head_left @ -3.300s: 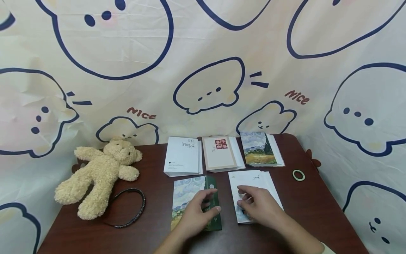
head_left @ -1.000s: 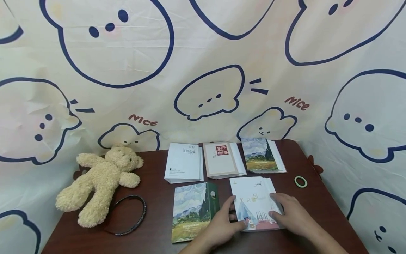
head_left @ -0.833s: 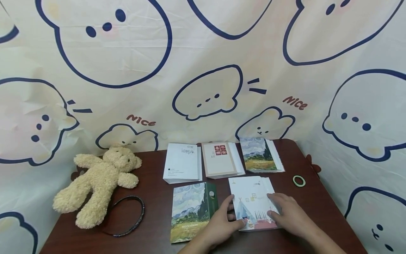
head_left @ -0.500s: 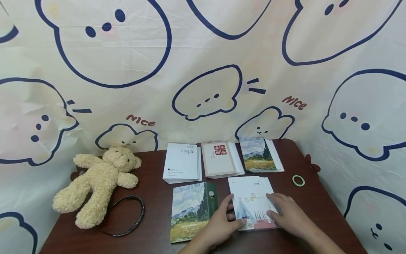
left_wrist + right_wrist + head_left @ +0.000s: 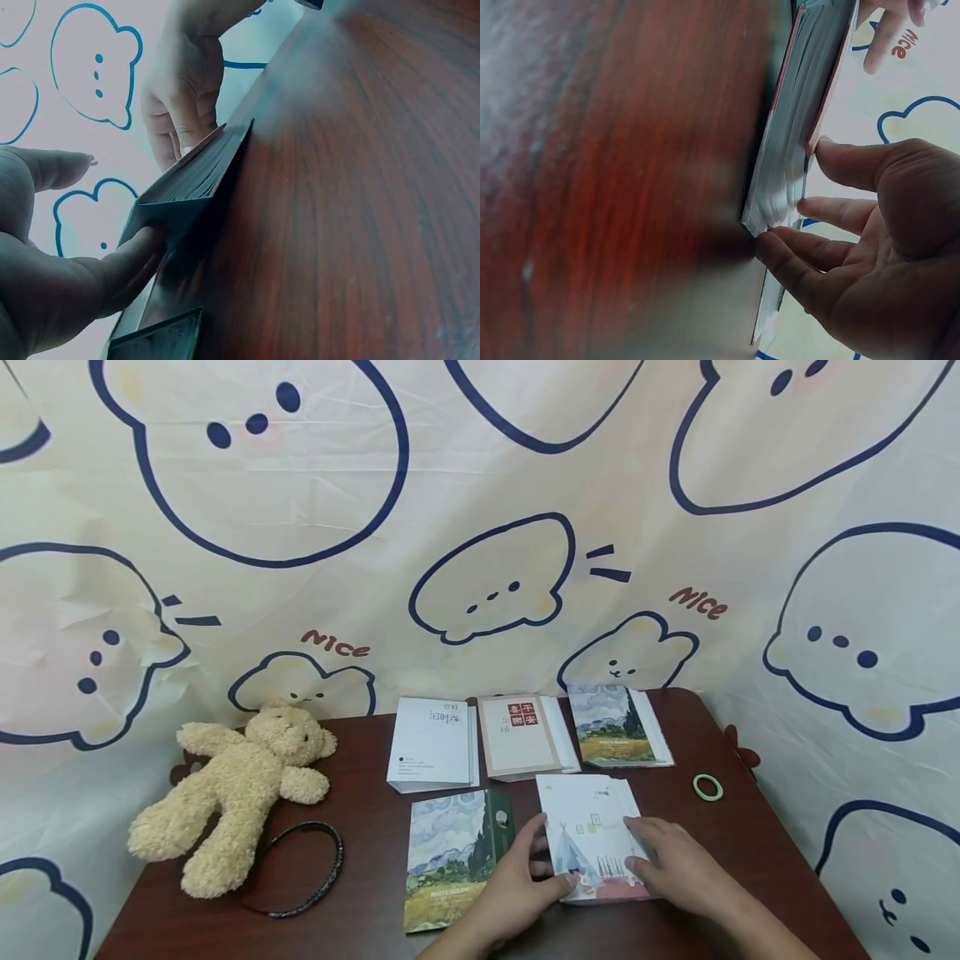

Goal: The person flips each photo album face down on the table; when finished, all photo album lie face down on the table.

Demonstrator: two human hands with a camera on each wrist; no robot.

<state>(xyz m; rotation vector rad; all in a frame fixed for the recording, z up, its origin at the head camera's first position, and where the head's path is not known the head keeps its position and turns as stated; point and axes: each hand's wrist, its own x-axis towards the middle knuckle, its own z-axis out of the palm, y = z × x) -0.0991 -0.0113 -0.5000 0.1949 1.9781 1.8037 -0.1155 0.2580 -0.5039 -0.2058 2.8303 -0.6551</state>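
A white photo album (image 5: 592,843) with a tent drawing lies on the table between both hands. My left hand (image 5: 517,885) is at its left side, fingers against the spine; in the left wrist view the thumb is held off the cover. My right hand (image 5: 678,864) touches the opposite side. In the right wrist view its fingertips meet the page edges (image 5: 795,142) and its thumb touches the cover's edge. Neither hand curls round the album. Left of it lies a landscape-painting photo album (image 5: 446,860) with a dark green strip, partly covered by my left forearm.
Behind, in a row, stand a white album (image 5: 429,743), a beige album (image 5: 519,739) with red squares and another painting album (image 5: 613,727). A plush bear (image 5: 240,793) and a dark headband (image 5: 330,877) lie left, a pale green ring (image 5: 707,787) right. A patterned cloth (image 5: 480,460) hangs behind the table.
Both hands, earlier apart over the two front albums, have come to the two sides of the white tent album. In the last half second that album has shifted slightly left with them.
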